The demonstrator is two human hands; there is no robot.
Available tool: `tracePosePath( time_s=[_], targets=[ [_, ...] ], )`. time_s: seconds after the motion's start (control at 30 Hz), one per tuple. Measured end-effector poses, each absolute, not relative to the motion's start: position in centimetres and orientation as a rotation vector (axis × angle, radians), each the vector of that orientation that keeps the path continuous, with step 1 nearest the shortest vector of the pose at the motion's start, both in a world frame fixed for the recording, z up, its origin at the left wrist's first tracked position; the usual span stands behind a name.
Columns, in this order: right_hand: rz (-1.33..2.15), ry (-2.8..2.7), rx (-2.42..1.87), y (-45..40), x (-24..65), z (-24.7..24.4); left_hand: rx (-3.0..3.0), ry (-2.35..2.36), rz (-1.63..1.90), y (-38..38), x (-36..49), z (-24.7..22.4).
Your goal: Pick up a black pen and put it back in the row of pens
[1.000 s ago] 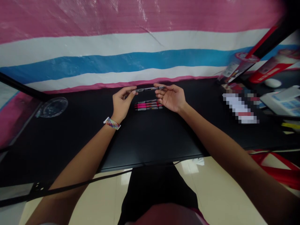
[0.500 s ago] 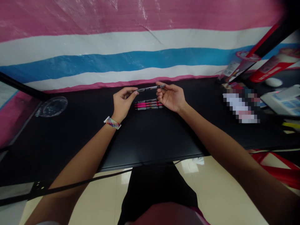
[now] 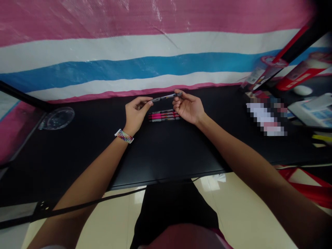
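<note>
A slim pen, dark at the left and clear along its barrel, is held up between my two hands. My left hand pinches its left end between thumb and fingers. At the other end, my right hand grips it with thumb and index finger, the other fingers curled. The pen tilts slightly, right end higher. Just below it, several pens lie side by side on the black table, some with pink grips and some dark. My right fingers hide part of their right ends.
A round clear plastic lid or dish lies on the black table at the left. Clear and red containers, a white device with blue keys and blurred-out items stand at the right. A striped sheet rises behind the table.
The right end of the pen has risen very slightly with my right hand. Both hands keep their hold, and the pens on the table have not moved.
</note>
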State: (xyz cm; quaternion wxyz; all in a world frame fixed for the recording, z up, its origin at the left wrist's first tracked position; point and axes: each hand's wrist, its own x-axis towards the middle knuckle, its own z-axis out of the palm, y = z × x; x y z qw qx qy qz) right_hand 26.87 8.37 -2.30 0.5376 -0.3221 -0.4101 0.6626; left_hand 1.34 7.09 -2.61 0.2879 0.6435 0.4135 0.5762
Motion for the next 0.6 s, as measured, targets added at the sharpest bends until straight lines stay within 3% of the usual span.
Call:
tracePosePath(
  time_s=[0.6],
  targets=[
    [1.506, -1.017, -0.707, 7.85, 25.99, -2.12, 1.855, 1.103, 1.482, 7.45, 0.82, -3.19]
  ],
)
